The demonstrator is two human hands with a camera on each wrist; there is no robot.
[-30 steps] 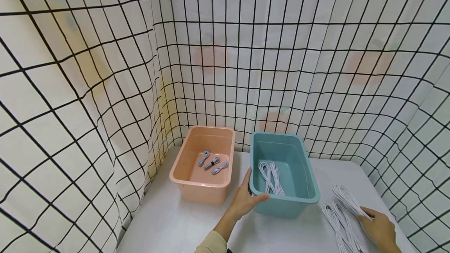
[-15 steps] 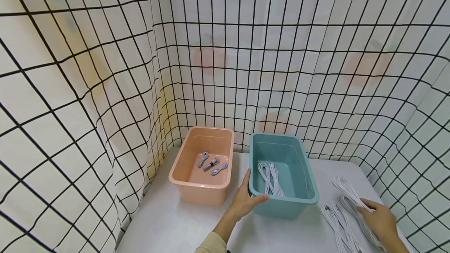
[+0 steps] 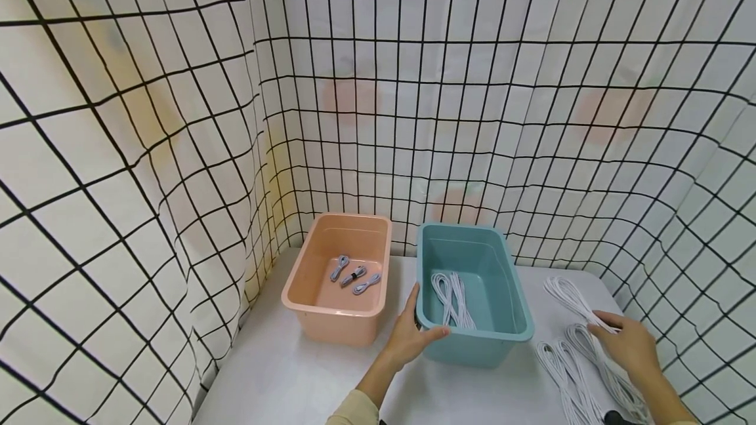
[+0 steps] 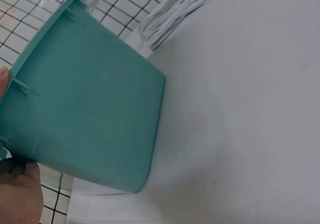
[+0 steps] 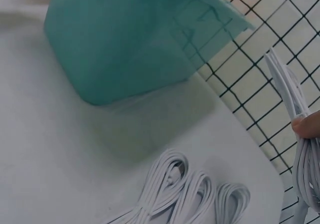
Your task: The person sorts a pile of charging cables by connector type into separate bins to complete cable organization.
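On the white table (image 3: 295,372), 2 bins are set side by side near the gridded curtain (image 3: 147,149), with open table surface in front of them. The near left corner of the teal bin (image 3: 472,340) is gripped by the left hand (image 3: 410,340), thumb over the rim. A white cable bundle (image 3: 571,297) is pinched by the right hand (image 3: 629,346) and is lifted just right of the teal bin; it looks thin, long and looped. More white bundles (image 3: 567,379) are laid near the right table edge. 1 white coil (image 3: 451,290) is seen inside the teal bin, and 3 grey coils (image 3: 353,275) inside the peach bin (image 3: 336,317).
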